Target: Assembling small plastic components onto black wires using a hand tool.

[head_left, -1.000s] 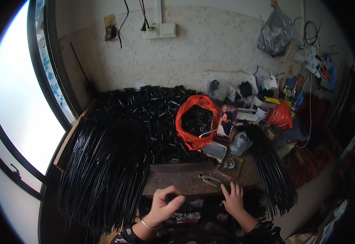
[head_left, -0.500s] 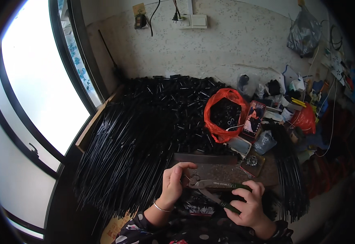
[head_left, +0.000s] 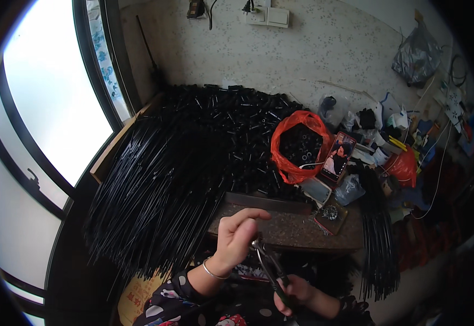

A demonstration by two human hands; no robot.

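In my right hand [head_left: 295, 293] is a pair of pliers [head_left: 270, 266] with dark green grips, its fingers wrapped round them. The pliers slant up and to the left, and their handles are close together. At their jaws is my left hand [head_left: 236, 239], thumb and curled fingers pinched together and index finger reaching out to the right. Between the left fingertips and the jaws there is a small dark thing, mostly hidden and too small to name. Both hands are held up in front of the worktable's near edge.
A large bundle of long black cables [head_left: 144, 190] covers the left side. Behind lies a heap of short black tubular parts [head_left: 237, 114]. A red plastic bag [head_left: 280, 163] holds small rings. A phone [head_left: 339, 157] and a small dish of metal bits [head_left: 330, 213] are at right.
The pliers have swung from nearly level to steep, and their spread handles have come together. My right hand has moved down and left. The whole view has shifted slightly.
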